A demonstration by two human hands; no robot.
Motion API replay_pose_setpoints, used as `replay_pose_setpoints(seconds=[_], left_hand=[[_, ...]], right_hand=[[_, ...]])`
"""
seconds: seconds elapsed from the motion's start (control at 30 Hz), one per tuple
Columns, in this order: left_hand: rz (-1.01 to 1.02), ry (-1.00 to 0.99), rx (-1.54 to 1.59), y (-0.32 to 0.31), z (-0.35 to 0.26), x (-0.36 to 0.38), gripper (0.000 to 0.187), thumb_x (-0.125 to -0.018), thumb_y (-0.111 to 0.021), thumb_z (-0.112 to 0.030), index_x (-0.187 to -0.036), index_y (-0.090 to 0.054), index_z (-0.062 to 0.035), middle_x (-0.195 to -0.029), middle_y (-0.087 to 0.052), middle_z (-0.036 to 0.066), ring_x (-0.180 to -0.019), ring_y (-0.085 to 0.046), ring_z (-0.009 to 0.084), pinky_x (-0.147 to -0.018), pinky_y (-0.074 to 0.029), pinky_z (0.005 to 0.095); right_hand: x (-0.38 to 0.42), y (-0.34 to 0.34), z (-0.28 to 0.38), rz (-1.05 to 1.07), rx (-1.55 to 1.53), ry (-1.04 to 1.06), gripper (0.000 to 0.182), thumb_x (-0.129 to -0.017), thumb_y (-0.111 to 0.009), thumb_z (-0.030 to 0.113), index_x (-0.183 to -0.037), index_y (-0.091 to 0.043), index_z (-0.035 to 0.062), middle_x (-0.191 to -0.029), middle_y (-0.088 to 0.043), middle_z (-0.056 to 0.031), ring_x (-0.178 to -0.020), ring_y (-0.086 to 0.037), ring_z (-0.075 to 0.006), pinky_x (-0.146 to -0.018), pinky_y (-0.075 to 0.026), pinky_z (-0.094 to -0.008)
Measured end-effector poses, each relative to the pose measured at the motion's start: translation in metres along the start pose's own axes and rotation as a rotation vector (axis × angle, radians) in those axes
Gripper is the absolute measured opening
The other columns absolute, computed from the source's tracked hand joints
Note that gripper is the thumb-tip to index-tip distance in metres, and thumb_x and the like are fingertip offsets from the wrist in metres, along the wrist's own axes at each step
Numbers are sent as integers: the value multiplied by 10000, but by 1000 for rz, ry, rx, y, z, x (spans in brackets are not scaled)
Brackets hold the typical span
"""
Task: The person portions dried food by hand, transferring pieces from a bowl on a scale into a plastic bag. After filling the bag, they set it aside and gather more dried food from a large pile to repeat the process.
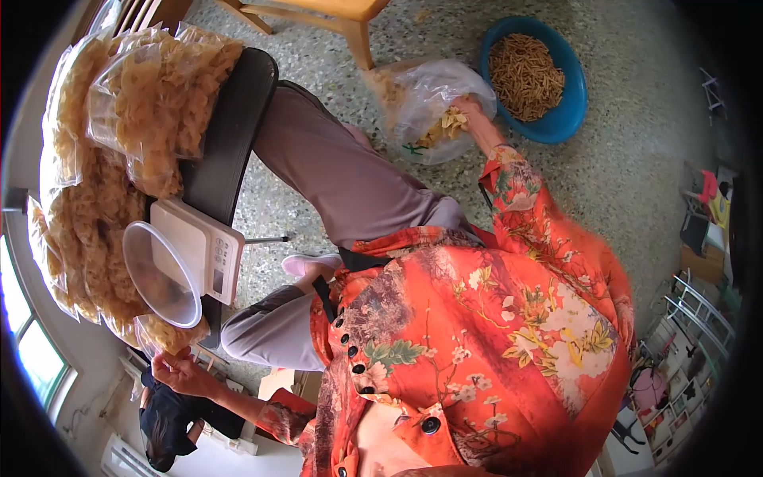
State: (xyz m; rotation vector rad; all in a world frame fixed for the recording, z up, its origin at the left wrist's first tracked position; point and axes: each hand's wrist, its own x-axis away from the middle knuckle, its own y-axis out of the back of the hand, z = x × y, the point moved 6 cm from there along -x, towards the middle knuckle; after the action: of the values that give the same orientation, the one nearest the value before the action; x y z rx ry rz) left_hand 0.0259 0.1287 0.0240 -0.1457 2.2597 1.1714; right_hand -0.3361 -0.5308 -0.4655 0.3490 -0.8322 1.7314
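Observation:
My left hand (181, 372) is closed on the edge of a small clear plastic bag (165, 332) of yellowish chips at the table's near end. Beside that bag, a clear round plastic tub (164, 274) sits tilted in view on a white digital scale (213, 253). My right hand (470, 113) reaches down into a large clear plastic bag (425, 87) on the floor. Its fingers, partly covered by plastic, curl at a clump of pale yellow chips (453, 123).
Filled bags of chips (143, 103) are piled on a dark table (238, 127). A blue basin (579, 87) of brown sticks (524, 75) stands by the floor bag, near a wooden chair (358, 40). Another person (187, 417) in dark clothes is beyond my left hand.

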Motion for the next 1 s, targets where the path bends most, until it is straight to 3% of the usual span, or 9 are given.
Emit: replay_pose_setpoints(seconds=[0.23,0.4,0.47,0.6,0.67,0.8,0.87,0.93,1.0], left_hand=[[-25,-41,-4,-7,-16,-1,172,-1070,-602,-185,-1161,-585,-40,-816,-681,61,-666,-659,116,-586,-528,244],[-35,-51,22,-11,-5,-5,186,-1066,-611,-190,-1174,-592,-40,-965,-687,69,-684,-663,115,-606,-552,229],[-63,-46,15,-13,-4,-5,185,-1063,-616,-189,-1168,-598,-39,-983,-687,69,-685,-660,107,-600,-555,233],[-36,-30,6,-14,-9,-3,181,-1062,-618,-188,-1156,-606,-33,-1012,-681,74,-711,-662,102,-590,-565,239],[-43,-3,50,-16,-5,-2,189,-1061,-619,-190,-1157,-605,-28,-1021,-685,78,-713,-669,111,-589,-568,242],[-60,-13,62,-20,-9,-2,191,-1054,-631,-192,-1146,-613,-26,-1057,-695,85,-756,-692,125,-602,-591,253],[-58,-10,13,-21,-8,-2,186,-1051,-635,-184,-1147,-611,-26,-1062,-696,87,-780,-700,124,-606,-598,259],[-92,-41,31,-21,-15,-3,140,-1062,-614,-169,-1096,-618,-33,-886,-703,58,-692,-706,124,-593,-544,248],[-72,-23,53,-21,-11,-3,142,-1061,-616,-168,-1102,-619,-32,-887,-708,61,-693,-709,125,-600,-549,250]], right_hand=[[36,-25,11,-133,-2,36,237,-784,-796,8,-991,-681,-4,-922,-720,-124,-809,-738,-272,-651,-617,-380],[15,-61,51,-294,238,-16,299,-757,-831,12,-1013,-688,-48,-930,-729,-122,-786,-738,-269,-642,-618,-370],[-35,-78,47,42,-60,125,311,-765,-846,66,-1030,-713,-28,-941,-734,-127,-800,-738,-257,-664,-614,-365],[-100,-82,38,331,-28,545,303,-779,-847,119,-1021,-726,-17,-946,-739,-119,-813,-740,-241,-688,-607,-341],[-63,-71,36,-19,301,119,315,-792,-829,109,-1045,-716,-42,-934,-735,-128,-780,-741,-264,-682,-607,-348],[-25,-53,33,274,251,268,298,-804,-797,57,-1058,-704,-69,-948,-738,-155,-801,-747,-289,-705,-622,-376],[-40,-27,-6,63,136,-178,309,-799,-770,3,-1093,-698,-62,-1010,-737,-198,-883,-750,-299,-776,-630,-403],[-22,-24,-6,73,154,-194,296,-806,-774,23,-1077,-690,-62,-999,-734,-193,-828,-743,-310,-713,-628,-414],[1,-20,0,84,170,-208,286,-813,-779,42,-1061,-683,-61,-988,-732,-188,-773,-737,-321,-650,-626,-424]])
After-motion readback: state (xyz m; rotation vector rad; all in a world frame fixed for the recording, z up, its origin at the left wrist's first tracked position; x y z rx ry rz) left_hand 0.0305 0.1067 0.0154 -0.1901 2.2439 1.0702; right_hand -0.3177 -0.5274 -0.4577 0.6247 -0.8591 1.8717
